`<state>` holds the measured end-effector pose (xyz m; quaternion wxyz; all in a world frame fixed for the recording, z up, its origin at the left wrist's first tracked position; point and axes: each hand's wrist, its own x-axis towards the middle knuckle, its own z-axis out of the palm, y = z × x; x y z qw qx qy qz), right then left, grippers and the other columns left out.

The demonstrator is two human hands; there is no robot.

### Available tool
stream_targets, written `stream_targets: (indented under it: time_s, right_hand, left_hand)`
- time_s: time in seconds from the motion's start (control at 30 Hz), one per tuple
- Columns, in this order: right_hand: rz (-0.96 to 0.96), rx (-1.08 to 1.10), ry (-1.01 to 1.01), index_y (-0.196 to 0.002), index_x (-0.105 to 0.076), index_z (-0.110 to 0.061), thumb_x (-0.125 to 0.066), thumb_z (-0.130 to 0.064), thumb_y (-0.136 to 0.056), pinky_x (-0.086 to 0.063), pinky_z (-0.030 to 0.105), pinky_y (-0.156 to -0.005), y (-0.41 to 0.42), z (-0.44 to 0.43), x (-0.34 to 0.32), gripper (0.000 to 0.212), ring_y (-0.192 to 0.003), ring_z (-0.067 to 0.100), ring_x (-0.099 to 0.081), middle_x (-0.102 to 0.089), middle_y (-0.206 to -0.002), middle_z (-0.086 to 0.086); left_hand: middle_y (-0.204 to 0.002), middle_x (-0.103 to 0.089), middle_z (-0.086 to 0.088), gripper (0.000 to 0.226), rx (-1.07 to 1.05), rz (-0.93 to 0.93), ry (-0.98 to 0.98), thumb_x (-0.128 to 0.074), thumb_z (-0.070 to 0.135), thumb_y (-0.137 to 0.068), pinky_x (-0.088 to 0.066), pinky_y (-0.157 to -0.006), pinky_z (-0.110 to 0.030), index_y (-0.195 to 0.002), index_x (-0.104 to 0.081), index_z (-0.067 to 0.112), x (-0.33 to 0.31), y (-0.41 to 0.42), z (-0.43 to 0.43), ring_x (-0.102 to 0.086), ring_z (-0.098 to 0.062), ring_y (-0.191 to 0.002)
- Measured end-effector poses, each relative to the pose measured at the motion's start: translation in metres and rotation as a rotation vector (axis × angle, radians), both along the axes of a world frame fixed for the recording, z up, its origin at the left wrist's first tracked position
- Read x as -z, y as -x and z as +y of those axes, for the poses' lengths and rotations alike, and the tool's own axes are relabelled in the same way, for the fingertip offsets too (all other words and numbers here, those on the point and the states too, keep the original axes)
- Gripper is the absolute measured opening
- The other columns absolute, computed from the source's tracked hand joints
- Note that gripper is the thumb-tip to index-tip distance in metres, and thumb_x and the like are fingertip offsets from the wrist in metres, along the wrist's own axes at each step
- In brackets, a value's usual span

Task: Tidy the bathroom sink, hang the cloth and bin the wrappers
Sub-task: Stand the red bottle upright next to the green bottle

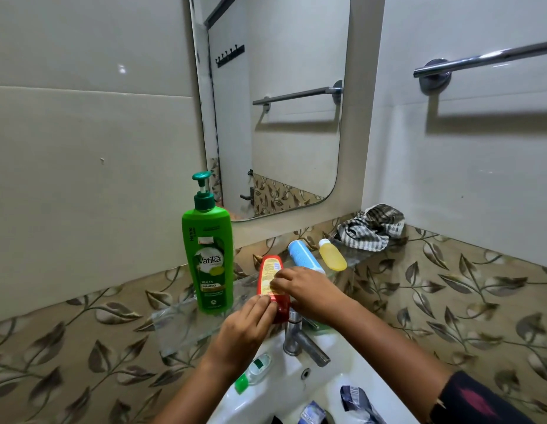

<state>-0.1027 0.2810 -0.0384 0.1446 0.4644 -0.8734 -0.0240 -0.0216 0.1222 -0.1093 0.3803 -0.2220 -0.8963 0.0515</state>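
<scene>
Bottle: red bottle (273,286) lying on glass shelf (177,325), both hands setting it beside green shampoo (209,258).
Fingers: left hand (244,328) and right hand (309,290) pinch its 2 ends.
Cloth: cloth (371,228) bunched on shelf, not yet hung.

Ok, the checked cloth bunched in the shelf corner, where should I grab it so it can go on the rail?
Take the checked cloth at its raised top fold, coming from above and the front. It lies crumpled against both walls on the glass shelf, so the sides behind are closed off. The yellow bottle lies just left of it; stay to the right. The towel rail is overhead.
</scene>
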Motion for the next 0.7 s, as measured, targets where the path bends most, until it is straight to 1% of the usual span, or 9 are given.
stream_targets:
  time_s: [0.13, 0.3, 0.37, 0.4, 0.43, 0.5, 0.6, 0.63, 0.7]
  right_hand:
    - [0.017, -0.021, 0.004, -0.126, -0.045, -0.014, -0.057, -0.018, -0.088, -0.043, 0.036, -0.091, 0.000, -0.001, 0.003, 0.040, -0.112, 0.026, -0.052, -0.053, -0.125, 0.008]
    - [-0.068, -0.062, 0.114, -0.132, -0.042, -0.020, -0.057, -0.020, -0.088, -0.043, 0.036, -0.097, 0.002, 0.013, 0.003, 0.046, -0.118, 0.022, -0.050, -0.050, -0.133, 0.003]
    - [-0.113, -0.096, 0.189, -0.132, -0.042, -0.021, -0.059, -0.019, -0.087, -0.044, 0.036, -0.097, 0.003, 0.021, 0.000, 0.049, -0.120, 0.020, -0.049, -0.050, -0.134, 0.001]
    - [-0.146, -0.114, 0.229, -0.132, -0.043, -0.021, -0.060, -0.019, -0.086, -0.046, 0.036, -0.097, 0.004, 0.024, -0.003, 0.050, -0.120, 0.019, -0.049, -0.050, -0.134, 0.001]
    - [-0.185, -0.129, 0.271, -0.132, -0.044, -0.021, -0.061, -0.018, -0.085, -0.046, 0.036, -0.098, 0.004, 0.027, -0.007, 0.049, -0.120, 0.019, -0.050, -0.051, -0.133, 0.001]
    - [-0.264, -0.164, 0.365, -0.127, -0.049, -0.018, -0.062, -0.014, -0.084, -0.046, 0.038, -0.098, 0.006, 0.031, -0.015, 0.045, -0.117, 0.018, -0.053, -0.056, -0.129, 0.003]
    - [-0.381, -0.195, 0.544, -0.117, -0.057, -0.010, -0.063, -0.011, -0.085, -0.048, 0.041, -0.094, 0.010, 0.032, -0.024, 0.032, -0.107, 0.021, -0.058, -0.064, -0.115, 0.008]
    - [-0.419, -0.191, 0.602, -0.116, -0.058, -0.010, -0.063, -0.011, -0.086, -0.049, 0.040, -0.094, 0.012, 0.031, -0.026, 0.031, -0.105, 0.021, -0.059, -0.065, -0.114, 0.009]
    - [-0.495, -0.175, 0.690, -0.121, -0.057, -0.014, -0.061, -0.010, -0.088, -0.051, 0.030, -0.092, 0.014, 0.027, -0.029, 0.033, -0.103, 0.019, -0.060, -0.065, -0.115, 0.008]
  left_hand:
    - [-0.096, -0.071, -0.015, 0.045, 0.015, 0.011, -0.031, -0.086, 0.015, -0.063, -0.059, -0.060, -0.030, -0.101, -0.067, 0.002, -0.003, 0.001, 0.003, -0.069, -0.026, -0.085]
    - [-0.093, -0.072, -0.015, 0.046, 0.046, 0.030, -0.113, -0.088, 0.014, -0.058, -0.060, -0.065, -0.030, -0.098, -0.069, 0.001, -0.018, -0.007, 0.008, -0.071, -0.025, -0.083]
    - [-0.094, -0.072, -0.016, 0.040, 0.072, 0.079, -0.163, -0.083, 0.007, -0.063, -0.060, -0.069, -0.032, -0.099, -0.069, -0.001, -0.028, -0.010, 0.011, -0.071, -0.026, -0.084]
    - [-0.095, -0.072, -0.016, 0.033, 0.091, 0.105, -0.187, -0.077, 0.007, -0.070, -0.060, -0.071, -0.032, -0.100, -0.069, -0.002, -0.034, -0.011, 0.013, -0.071, -0.026, -0.085]
    - [-0.096, -0.072, -0.016, 0.028, 0.107, 0.122, -0.210, -0.067, 0.011, -0.077, -0.059, -0.074, -0.032, -0.101, -0.068, -0.002, -0.041, -0.012, 0.016, -0.071, -0.026, -0.086]
    - [-0.098, -0.072, -0.017, 0.031, 0.123, 0.126, -0.257, -0.055, 0.017, -0.084, -0.058, -0.077, -0.033, -0.103, -0.068, -0.004, -0.056, -0.013, 0.021, -0.071, -0.026, -0.087]
    - [-0.101, -0.071, -0.022, 0.033, 0.103, 0.110, -0.325, -0.054, 0.017, -0.084, -0.059, -0.077, -0.039, -0.103, -0.066, -0.007, -0.079, -0.010, 0.026, -0.070, -0.030, -0.089]
    - [-0.101, -0.070, -0.024, 0.033, 0.086, 0.103, -0.336, -0.054, 0.016, -0.084, -0.059, -0.078, -0.041, -0.103, -0.066, -0.008, -0.087, -0.007, 0.027, -0.070, -0.031, -0.088]
    - [-0.101, -0.069, -0.026, 0.030, 0.045, 0.073, -0.347, -0.063, 0.010, -0.081, -0.057, -0.079, -0.041, -0.105, -0.065, -0.008, -0.104, 0.000, 0.029, -0.070, -0.035, -0.086]
